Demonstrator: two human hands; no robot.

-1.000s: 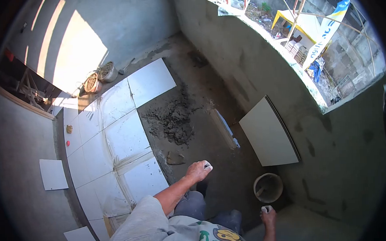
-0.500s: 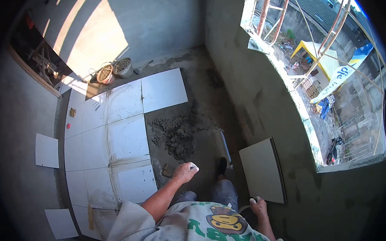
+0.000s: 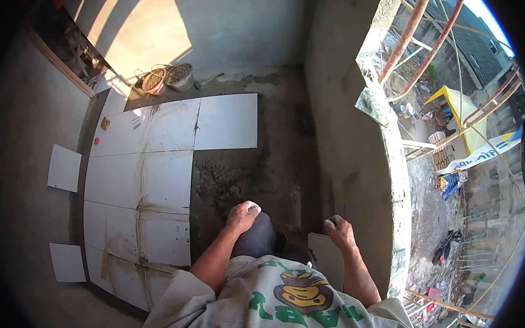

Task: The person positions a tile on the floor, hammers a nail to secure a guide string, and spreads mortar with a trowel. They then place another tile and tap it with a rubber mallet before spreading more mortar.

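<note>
My left hand (image 3: 241, 216) is closed, with whitish fingertips, above my raised left knee and close to the dark wet mortar (image 3: 219, 180). Whatever its curled fingers might hold is hidden. To the right, my right hand (image 3: 340, 231) also has its fingers curled, and I cannot see inside it. It is nearest to a stack of pale tiles (image 3: 325, 258) leaning by the wall, partly covered by my hand and body. Left of my left hand lie large white floor tiles (image 3: 166, 174) with grey smears along their joints. A white tile (image 3: 228, 121) forms their far right corner.
Two buckets (image 3: 179, 77) of sandy material stand by the back wall, with a tool (image 3: 209, 80) beside them. Loose tiles (image 3: 64, 167) lie at the left. On the right, a rough window opening (image 3: 395, 187) shows metal bars and a yard.
My view has shifted and turned. My left knee has come up under my left hand, and my right hand has risen beside the tile stack, which is now mostly covered.
</note>
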